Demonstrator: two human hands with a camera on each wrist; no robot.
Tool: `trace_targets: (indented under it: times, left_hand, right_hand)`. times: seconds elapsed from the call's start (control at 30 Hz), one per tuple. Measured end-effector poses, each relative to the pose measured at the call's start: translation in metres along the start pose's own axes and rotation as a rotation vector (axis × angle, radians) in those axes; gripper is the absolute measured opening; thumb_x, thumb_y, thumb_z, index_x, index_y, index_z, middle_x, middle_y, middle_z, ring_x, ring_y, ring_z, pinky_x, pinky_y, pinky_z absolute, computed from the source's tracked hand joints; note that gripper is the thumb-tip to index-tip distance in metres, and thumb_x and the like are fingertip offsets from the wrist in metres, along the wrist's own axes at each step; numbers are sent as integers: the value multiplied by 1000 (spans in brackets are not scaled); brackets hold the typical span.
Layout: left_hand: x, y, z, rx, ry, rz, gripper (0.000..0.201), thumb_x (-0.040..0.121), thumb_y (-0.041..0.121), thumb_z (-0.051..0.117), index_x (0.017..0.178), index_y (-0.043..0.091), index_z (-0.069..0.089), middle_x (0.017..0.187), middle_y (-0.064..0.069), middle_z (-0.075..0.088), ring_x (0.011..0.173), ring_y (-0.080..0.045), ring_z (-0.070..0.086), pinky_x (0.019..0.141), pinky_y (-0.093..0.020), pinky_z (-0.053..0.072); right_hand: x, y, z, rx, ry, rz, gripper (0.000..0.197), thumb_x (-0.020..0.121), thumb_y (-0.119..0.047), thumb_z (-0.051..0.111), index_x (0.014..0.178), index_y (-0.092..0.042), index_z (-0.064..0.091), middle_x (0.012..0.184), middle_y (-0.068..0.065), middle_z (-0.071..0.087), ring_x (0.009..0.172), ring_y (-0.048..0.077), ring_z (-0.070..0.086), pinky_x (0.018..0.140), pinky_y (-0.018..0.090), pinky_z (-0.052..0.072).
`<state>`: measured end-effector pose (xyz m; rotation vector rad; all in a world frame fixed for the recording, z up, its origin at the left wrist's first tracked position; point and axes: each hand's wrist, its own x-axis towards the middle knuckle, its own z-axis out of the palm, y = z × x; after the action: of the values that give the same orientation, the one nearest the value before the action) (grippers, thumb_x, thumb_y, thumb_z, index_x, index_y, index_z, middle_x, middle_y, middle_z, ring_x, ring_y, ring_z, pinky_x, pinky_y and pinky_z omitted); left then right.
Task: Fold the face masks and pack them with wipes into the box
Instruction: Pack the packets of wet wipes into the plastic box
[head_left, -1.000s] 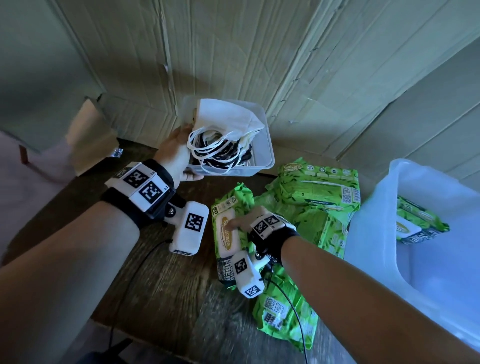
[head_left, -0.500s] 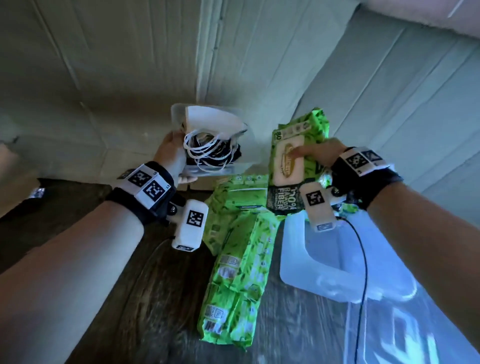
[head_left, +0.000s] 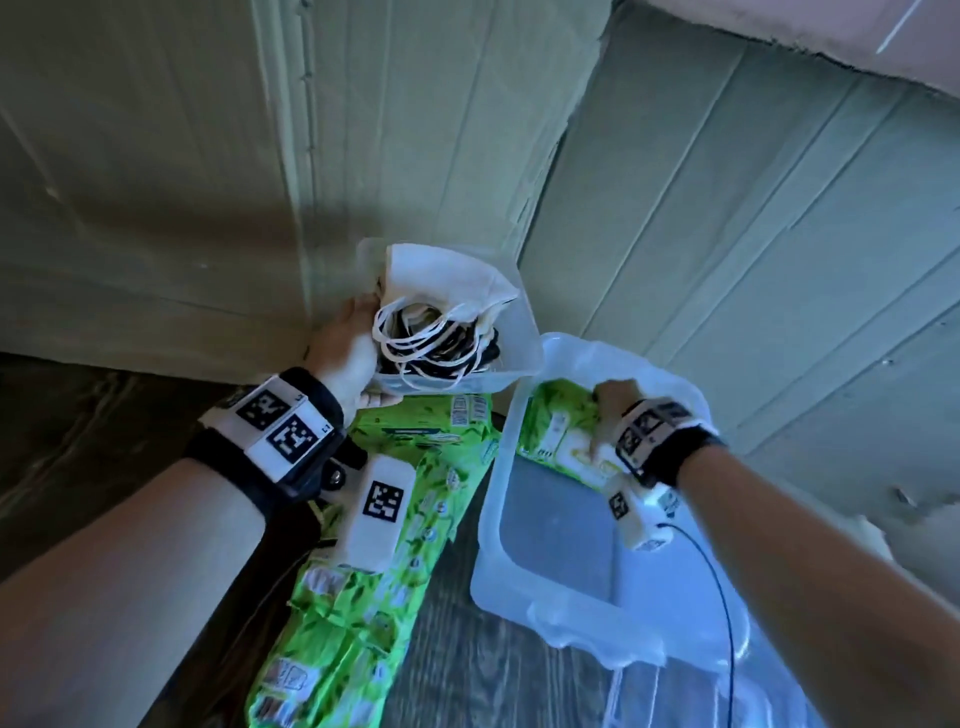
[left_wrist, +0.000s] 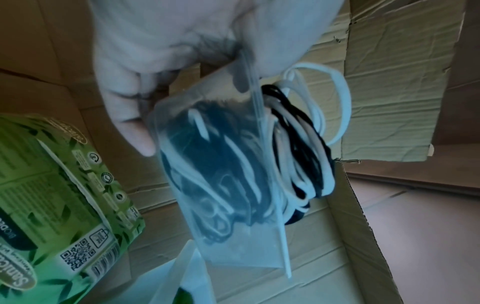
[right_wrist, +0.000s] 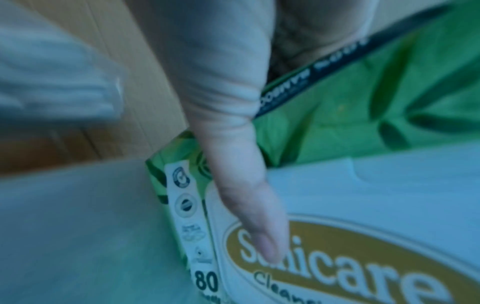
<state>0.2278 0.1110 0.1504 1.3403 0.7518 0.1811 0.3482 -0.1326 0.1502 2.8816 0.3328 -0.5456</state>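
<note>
Masks (head_left: 441, 280) sit bunched in a small clear tub (head_left: 519, 332), and we hold that tub up with our left hand (head_left: 345, 348). Our left fingers (left_wrist: 135, 125) curl under the tub and our thumb hooks over its rim, so the hand grips it tight. White and black ear loops (left_wrist: 306, 144) spill over the rim, right beside our thumb. The tub hangs in the air in front of the cardboard wall (head_left: 156, 182).

Our right hand (head_left: 613, 415) is down inside a big clear box (head_left: 540, 587). It holds a green pack of wipes (head_left: 558, 441) against the far wall of the box. Our thumb (right_wrist: 249, 216) lies flat on the white lid (right_wrist: 363, 205) of the pack, and the other fingers wrap behind it, so the hand pinches the pack. We cannot tell if the pack touches the floor of the box yet.

Below our left hand, more green packs (head_left: 363, 597) lie in a row on the dark wood table (head_left: 78, 441). One of them shows close by our left fingers in the left wrist view (left_wrist: 52, 195). The big clear box stands on the table just to the right of those packs, and the small tub floats just past its far left corner.
</note>
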Motion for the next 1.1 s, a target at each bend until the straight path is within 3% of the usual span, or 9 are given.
trace_targets:
  times: [0.1, 0.17, 0.27, 0.33, 0.77, 0.83, 0.93, 1.0, 1.1]
  left_hand:
    - [-6, -6, 3, -2, 33, 23, 28, 102, 33, 27, 107, 15, 47, 86, -6, 58, 66, -21, 55, 34, -18, 45]
    - [-13, -7, 1, -11, 46, 26, 31, 101, 38, 29, 109, 15, 49, 92, -9, 58, 66, -22, 55, 34, -20, 47]
    - [-21, -5, -5, -28, 67, 41, 44, 98, 49, 35, 118, 15, 54, 102, -11, 62, 69, -22, 58, 40, -23, 52]
    - [-24, -2, -9, -18, 77, 44, 50, 96, 52, 36, 123, 14, 54, 107, -11, 62, 71, -22, 59, 42, -22, 53]
    - [-39, 6, 1, 8, 39, 50, 46, 97, 49, 36, 126, 17, 53, 113, -11, 63, 79, -26, 61, 41, -23, 52]
    - [-41, 6, 4, 19, 15, 55, 40, 99, 44, 34, 118, 16, 54, 103, -9, 63, 74, -23, 59, 41, -22, 52]
    - [-44, 7, 10, 54, -23, 73, 35, 99, 41, 33, 109, 15, 54, 86, -7, 62, 68, -21, 58, 40, -21, 50]
    - [-47, 9, 17, 89, -60, 71, 33, 99, 40, 35, 108, 15, 54, 85, -8, 61, 65, -21, 57, 38, -20, 48]
    - [-54, 13, 36, 150, -137, 73, 37, 100, 40, 32, 93, 13, 56, 79, -8, 61, 62, -19, 57, 39, -19, 48]
  right_hand:
    - [12, -13, 39, 97, -7, -43, 29, 82, -7, 54, 110, 2, 52, 135, 13, 48, 126, 27, 44, 98, 21, 37]
    - [19, -12, 63, -4, 73, -143, 28, 88, -1, 41, 115, 3, 48, 140, 18, 41, 128, 29, 40, 83, 6, 37]
    - [13, -9, 94, 43, 169, -75, 76, 84, -36, 61, 143, -14, 17, 149, 18, 18, 136, 35, 24, 111, 37, 24]
    - [13, -7, 103, 50, 149, -73, 89, 84, -57, 50, 147, -26, -4, 156, 10, -7, 142, 34, 4, 113, 53, 5]
    - [28, 26, 92, 250, -39, -12, 62, 94, -57, 11, 145, -33, -15, 152, 2, -26, 142, 29, -16, 112, 52, -8]
    - [27, 30, 86, 269, -103, 56, 61, 97, -51, 16, 146, -28, -11, 153, 6, -22, 142, 32, -13, 113, 53, -4]
    - [18, 26, 53, 704, -26, 102, 56, 97, -5, 29, 147, -11, 4, 156, 16, -2, 141, 40, 3, 114, 53, 13]
    - [-2, 23, 9, 1060, 29, 48, 47, 101, -24, 30, 141, 0, 26, 148, 20, 28, 132, 38, 34, 98, 39, 38]
    - [-46, 26, -38, 1205, -64, -140, 57, 96, -53, 21, 110, -10, 55, 93, 15, 67, 58, 28, 64, 49, 25, 40]
